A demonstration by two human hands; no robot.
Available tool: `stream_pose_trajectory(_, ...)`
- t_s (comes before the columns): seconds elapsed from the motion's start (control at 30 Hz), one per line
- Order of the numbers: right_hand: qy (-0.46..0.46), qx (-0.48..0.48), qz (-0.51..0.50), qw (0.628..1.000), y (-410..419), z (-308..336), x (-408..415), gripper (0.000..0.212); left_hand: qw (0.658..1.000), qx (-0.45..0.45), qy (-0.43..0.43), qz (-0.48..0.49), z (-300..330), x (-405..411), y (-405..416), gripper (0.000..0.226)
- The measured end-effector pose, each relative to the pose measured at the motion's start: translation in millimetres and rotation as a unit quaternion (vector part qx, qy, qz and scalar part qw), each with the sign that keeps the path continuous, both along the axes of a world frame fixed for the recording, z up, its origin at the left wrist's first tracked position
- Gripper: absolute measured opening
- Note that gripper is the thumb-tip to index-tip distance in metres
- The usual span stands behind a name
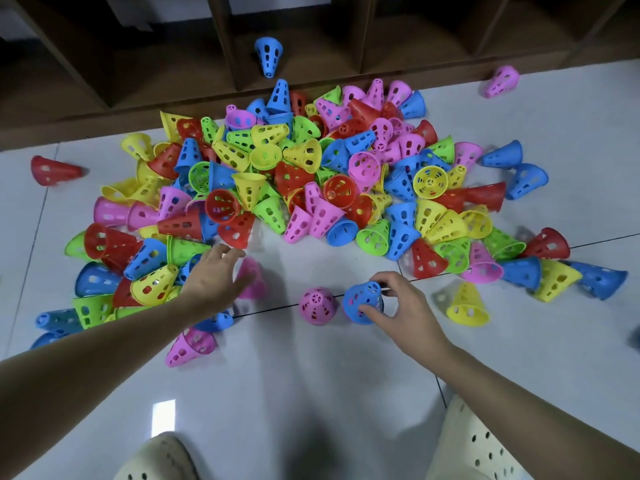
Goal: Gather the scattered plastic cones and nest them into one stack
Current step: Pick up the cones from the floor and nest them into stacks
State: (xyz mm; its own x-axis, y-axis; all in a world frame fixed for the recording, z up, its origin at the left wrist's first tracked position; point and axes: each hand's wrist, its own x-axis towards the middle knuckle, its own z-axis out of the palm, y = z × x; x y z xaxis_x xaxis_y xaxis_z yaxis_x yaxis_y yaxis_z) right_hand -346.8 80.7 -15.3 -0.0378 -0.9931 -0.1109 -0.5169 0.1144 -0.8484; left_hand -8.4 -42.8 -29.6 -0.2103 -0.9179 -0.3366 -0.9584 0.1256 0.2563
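We are at the very start of stacking: our right hand (398, 306) grips a blue cone (362, 301) at lower centre of the frame, just beside an upright pink cone (317, 305) on the floor (311, 375). Our left hand (214, 275), fingers spread and released, reaches over a blurred pink cone (252, 278) at the edge of the heap of cones (294, 174) filling mid-frame. Next, we judge, comes seating blue over pink, rims aligned.

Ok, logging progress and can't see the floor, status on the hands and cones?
Right hand grips upright blue cone. Left hand open, reaching over a blurred pink cone. Upright pink cone beside the blue. Big pile unsorted, nothing blocking.
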Motion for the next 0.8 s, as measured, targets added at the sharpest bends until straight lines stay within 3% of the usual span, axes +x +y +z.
stream_pose_trajectory(0.27,0.049,0.018,0.042,0.998,0.8,-19.6,-10.2,0.033,0.985,0.140,-0.062,0.075,11.5,-29.2,-7.1,0.073)
stream_pose_trajectory(0.5,0.023,0.029,0.009,0.999,0.3,-26.4,-23.8,0.027,0.967,0.212,0.038,0.134,8.1,-43.6,-5.7,0.082)
stream_pose_trajectory(0.8,0.148,-0.042,-0.052,0.987,12.5,-28.8,-80.6,0.019,0.945,0.117,0.290,0.097,41.2,-81.0,12.9,0.045)
